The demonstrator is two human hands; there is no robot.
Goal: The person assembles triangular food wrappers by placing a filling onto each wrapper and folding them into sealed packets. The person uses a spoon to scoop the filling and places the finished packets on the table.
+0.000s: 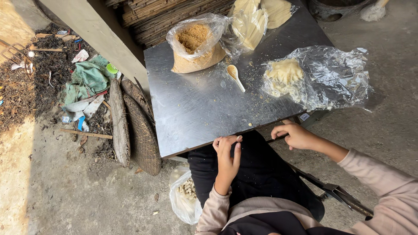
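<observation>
My left hand [227,157] is at the near edge of a steel table [196,109], fingers curled around a small pale piece pinched at the fingertips. My right hand [295,135] rests loosely curled at the table's near right edge, holding nothing visible. On the table lie a pale spoon [235,76] with crumbs in its bowl, an open clear bag of brown crumbly filling [195,43], a pile of pale dough [284,75] on crumpled clear plastic [335,76], and a bag of flat pale dough sheets [252,19] at the far edge.
A plastic bag of small pale shaped pieces [186,196] sits on the ground by my left knee. Two woven baskets [140,130] lean against the table's left side. Rags and litter [85,82] lie on the ground to the left. A bucket [335,8] stands at the far right.
</observation>
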